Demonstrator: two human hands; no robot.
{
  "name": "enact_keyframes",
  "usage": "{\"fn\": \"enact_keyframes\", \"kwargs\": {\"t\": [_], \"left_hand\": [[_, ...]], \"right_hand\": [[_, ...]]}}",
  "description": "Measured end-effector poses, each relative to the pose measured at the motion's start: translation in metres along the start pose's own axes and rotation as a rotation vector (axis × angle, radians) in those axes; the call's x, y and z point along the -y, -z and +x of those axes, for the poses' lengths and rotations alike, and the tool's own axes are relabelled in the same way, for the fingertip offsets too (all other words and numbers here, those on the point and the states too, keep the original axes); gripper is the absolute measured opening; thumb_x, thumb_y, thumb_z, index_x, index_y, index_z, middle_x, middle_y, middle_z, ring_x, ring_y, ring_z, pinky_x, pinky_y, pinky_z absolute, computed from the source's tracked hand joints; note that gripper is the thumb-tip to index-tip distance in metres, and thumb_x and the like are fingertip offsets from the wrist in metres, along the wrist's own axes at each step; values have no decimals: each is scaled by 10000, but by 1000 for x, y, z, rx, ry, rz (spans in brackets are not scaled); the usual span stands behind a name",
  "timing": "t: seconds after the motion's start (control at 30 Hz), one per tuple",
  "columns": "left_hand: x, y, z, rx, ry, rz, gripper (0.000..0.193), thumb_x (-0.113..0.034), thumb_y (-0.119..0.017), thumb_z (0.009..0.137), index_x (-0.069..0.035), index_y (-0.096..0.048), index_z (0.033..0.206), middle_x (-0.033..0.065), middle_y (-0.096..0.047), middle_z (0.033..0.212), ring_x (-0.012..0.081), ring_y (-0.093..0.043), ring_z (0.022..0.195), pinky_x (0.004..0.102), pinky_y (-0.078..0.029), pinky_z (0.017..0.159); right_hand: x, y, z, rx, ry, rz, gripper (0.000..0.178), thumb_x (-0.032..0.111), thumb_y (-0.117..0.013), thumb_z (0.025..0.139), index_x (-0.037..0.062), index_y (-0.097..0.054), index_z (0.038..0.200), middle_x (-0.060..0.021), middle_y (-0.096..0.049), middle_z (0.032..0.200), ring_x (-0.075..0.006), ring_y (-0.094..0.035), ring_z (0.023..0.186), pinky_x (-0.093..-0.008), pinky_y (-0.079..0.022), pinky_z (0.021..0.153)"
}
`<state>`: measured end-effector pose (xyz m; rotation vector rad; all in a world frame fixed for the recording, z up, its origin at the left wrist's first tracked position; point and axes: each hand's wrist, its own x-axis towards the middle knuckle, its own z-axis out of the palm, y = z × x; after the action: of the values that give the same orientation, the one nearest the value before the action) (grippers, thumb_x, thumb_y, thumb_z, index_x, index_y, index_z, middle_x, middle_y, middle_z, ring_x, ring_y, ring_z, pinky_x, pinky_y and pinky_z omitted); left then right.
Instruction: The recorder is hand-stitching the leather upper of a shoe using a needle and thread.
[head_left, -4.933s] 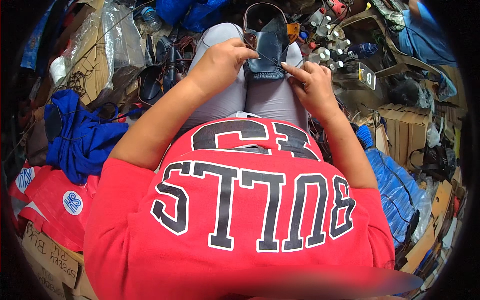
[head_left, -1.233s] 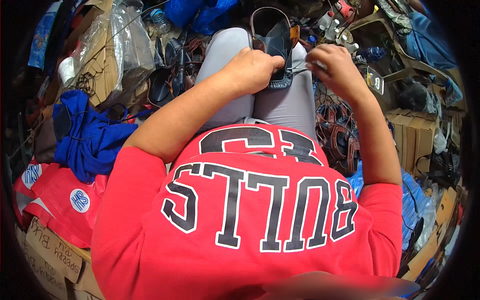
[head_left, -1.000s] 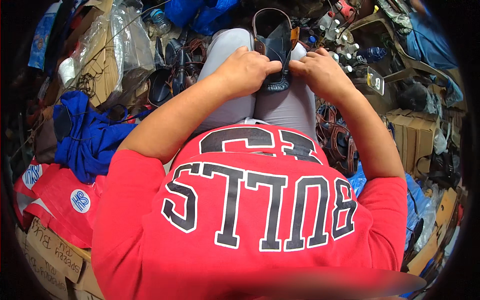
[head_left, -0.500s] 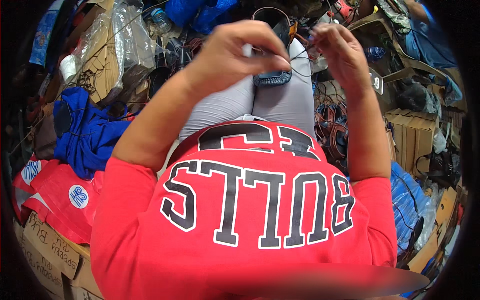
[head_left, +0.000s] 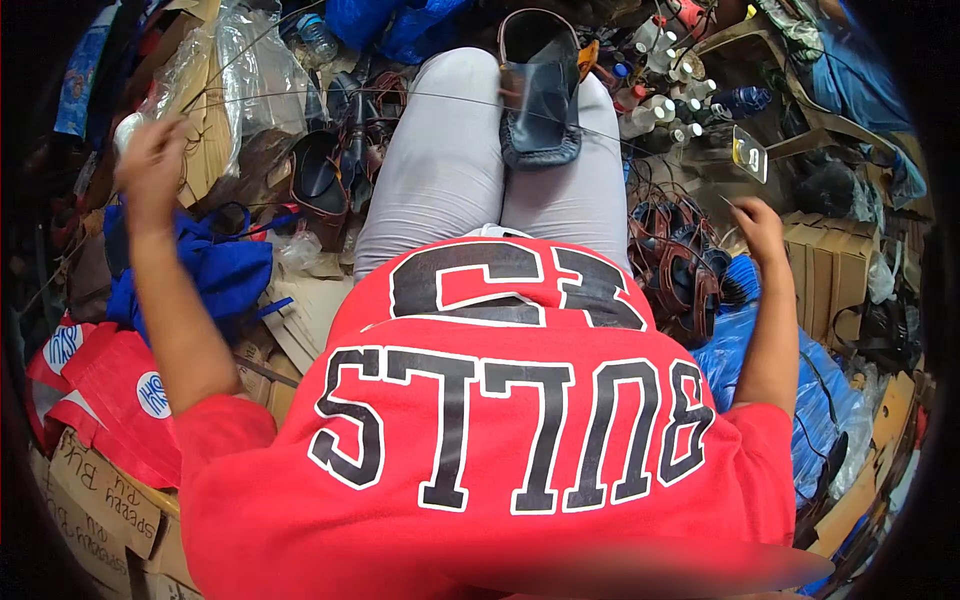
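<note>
On my lap, between my knees, rests a dark leather shoe upper with a puckered seam round its toe. A thin dark thread stretches from it toward my left hand, which is raised far out to the left. That hand is motion-blurred, but its fingers look closed round the thread. Out to the right, my right hand is closed in a pinch on a thin pointed thing like a needle. A faint strand also runs rightward from the shoe.
Several small bottles stand beyond my right knee. Dark brown shoe uppers lie beside my right thigh, another shoe by my left. Blue cloth, red bags, cardboard and blue plastic crowd both sides.
Both hands have swung apart from above the shoe: the left far out to the left, the right outward and nearer my body. The thread now stretches wide, and the shoe shows uncovered.
</note>
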<state>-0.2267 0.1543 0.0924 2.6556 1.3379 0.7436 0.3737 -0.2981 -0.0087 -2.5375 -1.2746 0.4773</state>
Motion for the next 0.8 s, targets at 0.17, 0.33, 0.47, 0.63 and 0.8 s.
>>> {"fn": "enact_keyframes", "kwargs": {"t": [0.17, 0.33, 0.47, 0.63, 0.8], "left_hand": [[23, 21, 2, -136, 98, 496, 201, -192, -684, 802, -56, -693, 950, 79, -626, 829, 182, -614, 782, 266, -473, 732], [-171, -90, 8, 161, -412, -338, 347, -113, -706, 748, -128, -670, 1093, 88, -604, 1121, 222, -571, 1040, 310, -464, 874], [-251, -151, 18, 411, -630, -652, 394, -162, -748, 719, -80, -594, 1072, 80, -578, 1206, 269, -551, 1097, 343, -457, 887], [-269, -191, 38, 618, -653, -532, 361, -225, -770, 698, -51, -614, 973, 109, -608, 974, 295, -582, 922, 354, -454, 796], [-263, -199, 43, 886, -493, -647, 281, -220, -770, 711, -15, -666, 872, 87, -627, 872, 205, -603, 851, 308, -462, 756]], "right_hand": [[-56, 7, -28, 140, -285, -373, 210, 108, -596, 763, 73, -689, 948, -155, -646, 972, -301, -615, 938, -357, -476, 817], [99, -30, 17, 112, 57, 216, 259, 74, -654, 759, 82, -685, 1016, -98, -650, 938, -172, -611, 894, -281, -468, 788], [196, -40, 52, 99, 437, 521, 168, 8, -637, 784, 40, -690, 940, -54, -651, 905, -134, -611, 830, -267, -480, 746], [210, -48, 72, 200, 399, 555, 130, -21, -638, 781, 26, -679, 895, -26, -605, 873, -115, -580, 829, -246, -465, 756], [210, -53, 74, 261, 446, 585, 130, -41, -635, 766, 32, -673, 867, -9, -578, 859, -105, -554, 821, -235, -451, 758]]}}
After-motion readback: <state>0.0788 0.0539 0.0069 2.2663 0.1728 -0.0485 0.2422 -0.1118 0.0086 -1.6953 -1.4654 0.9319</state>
